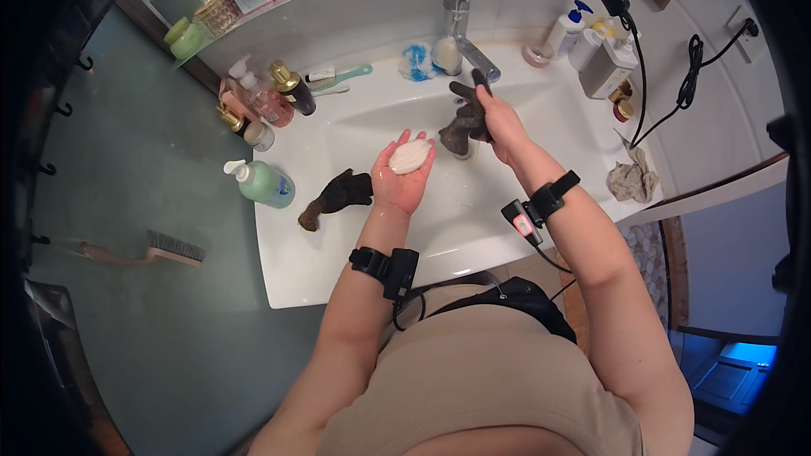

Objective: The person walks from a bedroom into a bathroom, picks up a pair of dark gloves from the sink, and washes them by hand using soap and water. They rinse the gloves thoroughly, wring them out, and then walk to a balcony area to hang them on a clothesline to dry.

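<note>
A white oval bar of soap (410, 156) rests in the upturned palm of my left hand (402, 187), its fingers curled up along the bar. My right hand (505, 120) grips a dark knitted glove (467, 115), with the glove's fingers pointing up and its cuff hanging over the sink basin. Another dark glove (342, 193) with a brown cuff lies on the sink's left ledge, beside my left wrist. Both hands are above the white washbasin (456, 221). Behind my right hand stands the chrome faucet (476, 57); the drain is partly hidden below the held glove.
A green pump bottle (266, 183) stands on the left ledge, with several cosmetic bottles (269, 101) behind it. A blue-and-white mesh sponge (418, 62) sits near the faucet. Pump bottles (599, 63), a crumpled grey cloth (633, 178) and a hair dryer cord (644, 88) occupy the right side.
</note>
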Tool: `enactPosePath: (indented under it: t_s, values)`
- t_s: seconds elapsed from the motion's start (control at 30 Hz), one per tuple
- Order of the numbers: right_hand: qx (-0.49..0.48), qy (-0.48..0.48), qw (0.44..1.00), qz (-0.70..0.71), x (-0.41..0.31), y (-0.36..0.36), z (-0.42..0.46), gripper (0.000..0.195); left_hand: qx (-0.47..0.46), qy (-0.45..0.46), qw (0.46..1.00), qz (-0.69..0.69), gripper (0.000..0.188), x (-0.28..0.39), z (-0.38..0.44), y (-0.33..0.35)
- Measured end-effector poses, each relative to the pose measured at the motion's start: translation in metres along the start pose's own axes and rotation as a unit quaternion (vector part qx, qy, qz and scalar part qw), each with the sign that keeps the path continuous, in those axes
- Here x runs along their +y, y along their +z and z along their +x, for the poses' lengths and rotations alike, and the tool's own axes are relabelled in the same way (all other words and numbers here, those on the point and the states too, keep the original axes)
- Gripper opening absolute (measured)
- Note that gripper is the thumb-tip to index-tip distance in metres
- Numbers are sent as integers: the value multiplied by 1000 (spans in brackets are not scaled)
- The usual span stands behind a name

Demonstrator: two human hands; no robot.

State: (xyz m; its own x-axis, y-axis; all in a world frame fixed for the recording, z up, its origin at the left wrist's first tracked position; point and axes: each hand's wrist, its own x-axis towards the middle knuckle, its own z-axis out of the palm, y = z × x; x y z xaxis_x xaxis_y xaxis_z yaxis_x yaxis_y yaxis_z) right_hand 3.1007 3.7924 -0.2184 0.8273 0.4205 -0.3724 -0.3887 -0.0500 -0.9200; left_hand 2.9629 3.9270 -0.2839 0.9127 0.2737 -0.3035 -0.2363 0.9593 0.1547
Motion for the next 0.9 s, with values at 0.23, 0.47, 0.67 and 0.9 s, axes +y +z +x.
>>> enactPosePath:
  t_s: [0.23,0.47,0.67,0.9]
  values:
    - [-80,-320,912,-245,47,47,-28,41,-10,88,994,69,39,-25,14,34]
    - [55,-358,873,-327,42,60,-35,42,-63,63,988,126,45,-30,-4,47]
    - [89,-272,888,-359,28,45,-28,34,-45,71,984,155,46,-41,-15,48]
    - [-18,-83,995,-51,24,16,-20,37,98,72,986,112,36,-37,9,12]
